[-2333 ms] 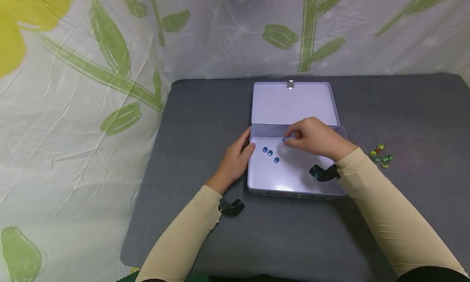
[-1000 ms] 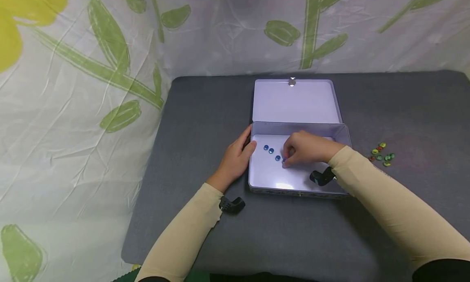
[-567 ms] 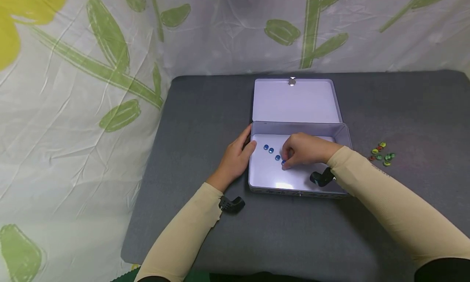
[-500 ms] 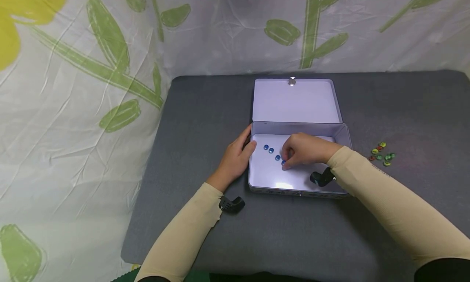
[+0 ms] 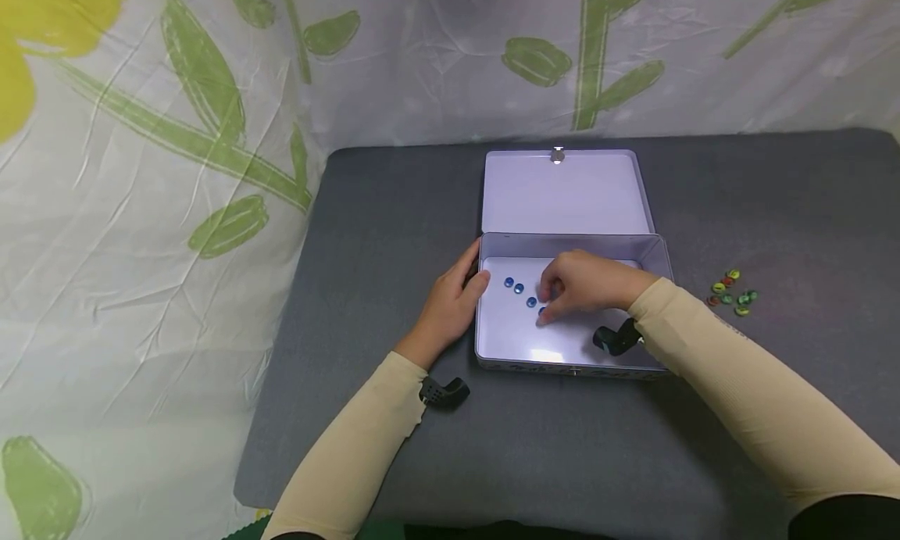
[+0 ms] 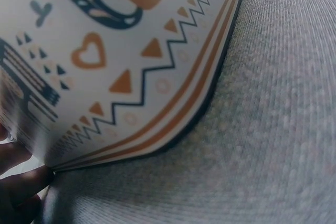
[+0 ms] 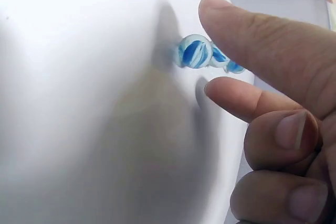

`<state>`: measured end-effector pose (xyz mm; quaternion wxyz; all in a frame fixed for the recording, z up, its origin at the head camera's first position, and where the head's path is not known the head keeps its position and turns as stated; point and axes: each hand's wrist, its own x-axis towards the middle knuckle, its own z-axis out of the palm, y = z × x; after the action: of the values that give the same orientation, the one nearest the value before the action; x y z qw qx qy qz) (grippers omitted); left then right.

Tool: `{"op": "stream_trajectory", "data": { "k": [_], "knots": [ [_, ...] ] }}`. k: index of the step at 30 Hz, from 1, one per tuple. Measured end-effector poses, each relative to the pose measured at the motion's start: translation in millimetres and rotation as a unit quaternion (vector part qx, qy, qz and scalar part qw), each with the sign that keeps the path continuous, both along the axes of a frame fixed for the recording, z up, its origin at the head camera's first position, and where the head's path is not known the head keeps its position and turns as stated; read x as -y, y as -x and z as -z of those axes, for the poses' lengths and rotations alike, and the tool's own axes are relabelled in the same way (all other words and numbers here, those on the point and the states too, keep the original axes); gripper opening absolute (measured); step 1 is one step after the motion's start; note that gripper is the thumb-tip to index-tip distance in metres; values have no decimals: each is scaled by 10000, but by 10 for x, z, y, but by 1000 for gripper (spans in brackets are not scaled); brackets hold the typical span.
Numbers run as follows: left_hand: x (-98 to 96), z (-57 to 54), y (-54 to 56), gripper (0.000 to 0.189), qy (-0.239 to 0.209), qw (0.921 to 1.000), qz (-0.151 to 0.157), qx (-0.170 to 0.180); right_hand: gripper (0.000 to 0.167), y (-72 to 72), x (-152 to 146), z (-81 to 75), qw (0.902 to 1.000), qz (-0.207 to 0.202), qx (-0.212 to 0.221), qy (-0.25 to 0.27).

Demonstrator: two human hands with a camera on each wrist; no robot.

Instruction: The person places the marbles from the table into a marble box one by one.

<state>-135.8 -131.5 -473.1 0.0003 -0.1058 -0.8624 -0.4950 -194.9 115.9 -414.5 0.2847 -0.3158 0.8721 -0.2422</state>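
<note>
Over the white floor of an open tin box (image 5: 513, 341), my right hand (image 5: 594, 282) has its thumb and index finger spread apart, close around a blue-swirled glass marble (image 7: 195, 52). That marble ends a slanting row of several blue marbles (image 5: 519, 288) on the box floor. In the right wrist view the other fingers are curled in. My left hand (image 5: 450, 309) grips the left wall of the box, thumb at the rim and fingers along the outside. The left wrist view shows fingers (image 6: 26, 184) at the corner of the box's patterned side (image 6: 131, 82).
The box lid (image 5: 566, 192) lies tipped back behind it, with a metal clasp (image 5: 558, 155) at its far edge. Right of the box, several green, yellow and red marbles (image 5: 731, 294) sit on the grey table (image 5: 394, 212). A floral sheet (image 5: 422, 63) hangs behind.
My right hand brought a blue marble forward from the back of the box and set it at the row's end. Its thumb and index finger have since parted. My left hand stayed put.
</note>
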Motion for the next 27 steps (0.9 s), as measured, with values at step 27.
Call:
{"op": "stream_trajectory", "data": {
  "k": [27],
  "knots": [
    [0, -14, -16, 65, -67, 9999, -66, 82, 21, 1, -46, -194, 9984, 328, -428, 150]
  ]
}}
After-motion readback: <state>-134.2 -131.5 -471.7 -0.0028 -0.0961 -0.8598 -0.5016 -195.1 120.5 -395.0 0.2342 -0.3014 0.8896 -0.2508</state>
